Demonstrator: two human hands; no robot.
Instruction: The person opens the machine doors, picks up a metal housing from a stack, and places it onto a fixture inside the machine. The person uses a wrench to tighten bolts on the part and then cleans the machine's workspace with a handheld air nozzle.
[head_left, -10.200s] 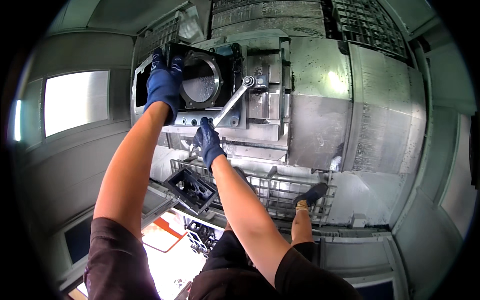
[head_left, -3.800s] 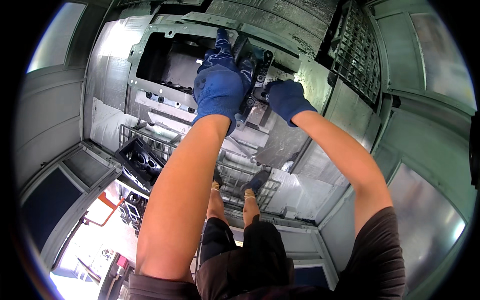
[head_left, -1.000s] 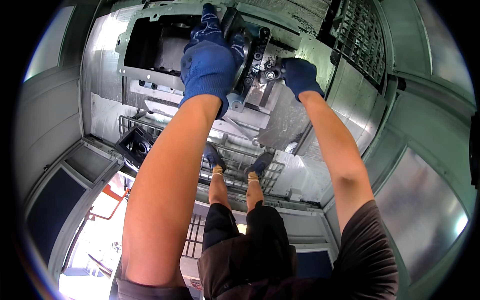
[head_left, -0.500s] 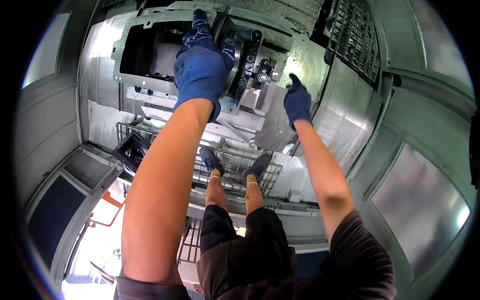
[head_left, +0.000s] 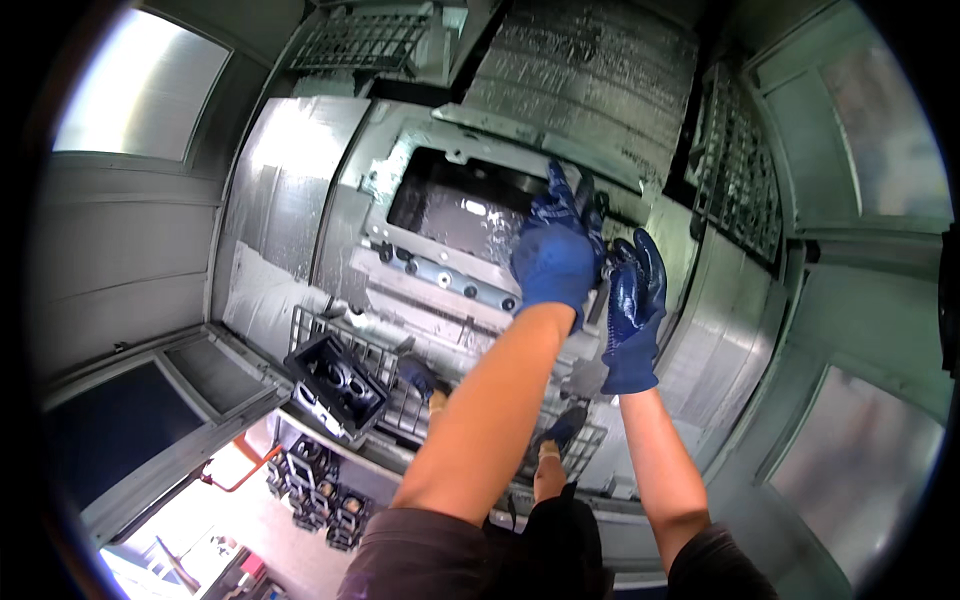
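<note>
A grey metal housing (head_left: pixel 400 172) with a large rectangular opening lies on the machine bed. My left hand (head_left: pixel 555 255), in a blue coated glove, is over the housing's right end, its fingers stretched out and hiding that end. Close beside it, my right hand (head_left: pixel 635 310) in a matching wet-looking glove has its fingers extended and slightly curved, thumb apart. Whatever sits between the two hands is mostly hidden; I see nothing gripped. Below the opening, a metal rail (head_left: pixel 440 278) carries several dark round holes or bolts.
A dark casting (head_left: pixel 340 385) rests on the grating (head_left: pixel 395 420) beside my feet. Several similar castings (head_left: pixel 315 490) stand outside the doorway at lower left. Wet metal covers (head_left: pixel 590 80) and a grid panel (head_left: pixel 740 160) lie beyond. Enclosure walls with windows (head_left: pixel 850 460) rise both sides.
The view has turned and shifted. My left hand has moved from across the housing's middle to its right end. My right hand has come close beside it, fingers now extended upward.
</note>
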